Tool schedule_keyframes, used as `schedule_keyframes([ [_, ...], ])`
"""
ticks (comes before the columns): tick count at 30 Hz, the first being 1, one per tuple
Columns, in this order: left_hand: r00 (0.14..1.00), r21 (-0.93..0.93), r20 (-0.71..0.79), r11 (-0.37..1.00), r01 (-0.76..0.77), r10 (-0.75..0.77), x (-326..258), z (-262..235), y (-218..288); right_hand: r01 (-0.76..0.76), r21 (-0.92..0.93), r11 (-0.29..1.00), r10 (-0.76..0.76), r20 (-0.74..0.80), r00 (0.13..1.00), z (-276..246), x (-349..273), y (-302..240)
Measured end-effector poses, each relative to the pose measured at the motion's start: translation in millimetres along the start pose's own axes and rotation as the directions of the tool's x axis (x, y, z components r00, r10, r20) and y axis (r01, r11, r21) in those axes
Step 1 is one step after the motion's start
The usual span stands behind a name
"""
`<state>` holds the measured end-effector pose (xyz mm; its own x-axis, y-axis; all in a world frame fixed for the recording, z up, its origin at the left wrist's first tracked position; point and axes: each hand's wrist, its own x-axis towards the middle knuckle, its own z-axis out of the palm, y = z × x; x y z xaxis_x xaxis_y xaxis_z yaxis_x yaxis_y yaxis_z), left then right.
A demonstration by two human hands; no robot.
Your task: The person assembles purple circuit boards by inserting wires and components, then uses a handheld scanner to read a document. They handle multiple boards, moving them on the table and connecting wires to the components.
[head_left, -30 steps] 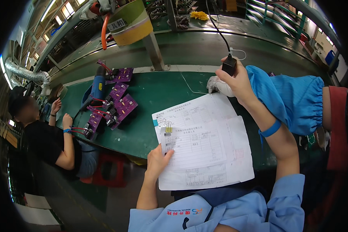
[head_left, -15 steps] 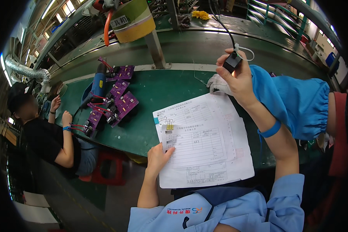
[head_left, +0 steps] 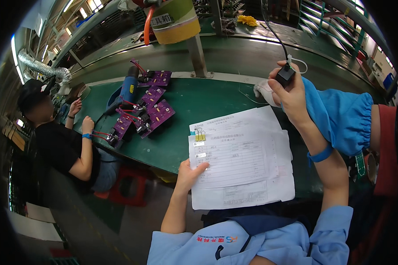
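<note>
My left hand grips the left edge of a stack of printed paper forms, thumb on top. A gold binder clip pinches the stack's upper left corner. Raised above the far right of the papers, my right hand is closed round a small black box-shaped device. A black cable runs up from the device, and a white zip tie loops at its top. Just behind my right hand is another person's white-gloved hand, in a blue sleeve cover.
Several purple circuit boards with red wires lie left on the green table, beside a blue heat gun. A person in black sits at the left. A yellow-green bucket hangs by a metal post.
The view has shifted, moving the scene rightward. The clipped top forms sit higher over the sheets behind them. My right hand still holds the black device, my left hand the papers.
</note>
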<state>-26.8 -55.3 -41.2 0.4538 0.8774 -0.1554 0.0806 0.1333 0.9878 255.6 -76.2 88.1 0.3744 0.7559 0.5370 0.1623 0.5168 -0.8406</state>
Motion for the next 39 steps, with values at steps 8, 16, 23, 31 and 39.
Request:
schedule_keyframes([
  [8,0.999,-0.044,0.002,0.998,-0.044,0.045,0,3,-4,0.13,-0.155,0.979,-0.133,-0.008,0.991,-5,3,11],
  [16,0.996,0.038,-0.032,0.996,-0.078,0.079,-1,7,-2,0.131,-0.104,0.986,-0.132,-0.003,0.991,-6,3,11],
  [23,0.994,0.108,-0.034,0.989,-0.1,0.104,1,5,-6,0.141,-0.145,0.979,-0.144,-0.014,0.989,-5,3,9],
  [31,0.993,0.013,-0.039,0.993,-0.115,0.116,2,5,-8,0.108,-0.167,0.98,-0.116,-0.04,0.992,-5,1,7],
  [39,0.957,-0.029,-0.01,0.957,-0.29,0.29,18,31,21,0.081,-0.129,0.988,-0.085,-0.022,0.996,-15,-4,-10],
])
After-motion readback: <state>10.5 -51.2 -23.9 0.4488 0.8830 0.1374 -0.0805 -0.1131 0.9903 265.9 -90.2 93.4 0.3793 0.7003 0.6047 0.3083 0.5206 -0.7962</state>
